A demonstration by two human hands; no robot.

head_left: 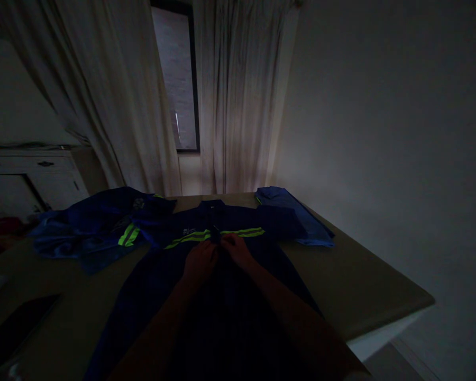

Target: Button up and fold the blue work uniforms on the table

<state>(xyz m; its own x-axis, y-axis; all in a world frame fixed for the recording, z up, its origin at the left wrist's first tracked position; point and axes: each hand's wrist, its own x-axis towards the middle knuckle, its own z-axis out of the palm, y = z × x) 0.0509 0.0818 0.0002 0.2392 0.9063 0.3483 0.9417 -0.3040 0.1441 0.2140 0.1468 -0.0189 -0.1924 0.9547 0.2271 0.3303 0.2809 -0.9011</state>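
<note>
A dark blue work shirt (182,222) with yellow-green reflective stripes across the chest lies spread front up on the table, its collar at the far end and its sleeves out to both sides. My left hand (201,258) is on the middle of its front, just below the stripe, with the fingers bent in on the cloth. Close beside it, my right hand (236,248) pinches the front opening at stripe height. Both sets of fingertips nearly meet there. Dim light hides the detail of the fastening between them.
On the left lies a crumpled heap of blue clothes (99,222) with a reflective band. Folded blue trousers (297,214) lie at the back right of the table (365,288). A dark flat object (19,325) is at the near left. Behind are curtains (241,106) and a white cabinet (51,182).
</note>
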